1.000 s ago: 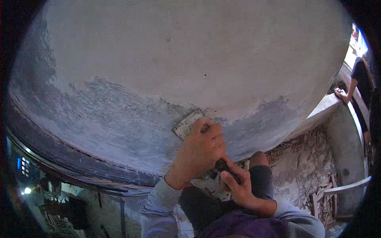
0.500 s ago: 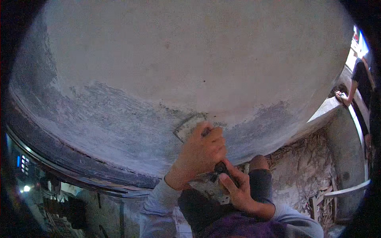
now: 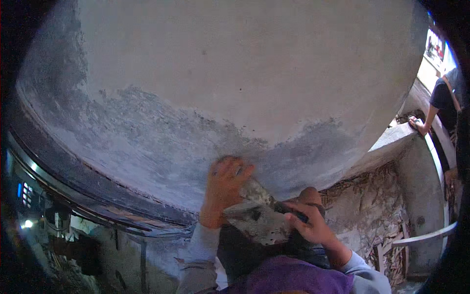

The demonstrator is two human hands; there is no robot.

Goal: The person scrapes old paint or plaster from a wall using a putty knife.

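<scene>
A wide curved wall (image 3: 254, 63) of pale grey plaster fills the upper view, with a darker, rough, wet-looking band (image 3: 161, 132) low across it. My left hand (image 3: 224, 188) presses near this band, its fingers curled round a flat scraper that the hand mostly hides; the blade is smeared by motion. My right hand (image 3: 309, 220) grips the dark handle (image 3: 286, 208) of a putty knife. Its plaster-coated blade (image 3: 259, 191) points toward my left hand and lies close to it. Beneath both hands, over my lap, is a grey, plaster-smeared board (image 3: 262, 225).
A dark curved rim (image 3: 98, 179) runs below the wall on the left. Peeling, rubble-like debris (image 3: 372, 206) lies at the right, beside a grey low wall (image 3: 423, 186) and a pale curved bar (image 3: 426, 235). At the far right a person's hand (image 3: 417, 125) rests on a ledge.
My left hand has moved down and left along the wall. My right hand has shifted right, exposing the putty knife's blade and more of the board. The view has shifted slightly.
</scene>
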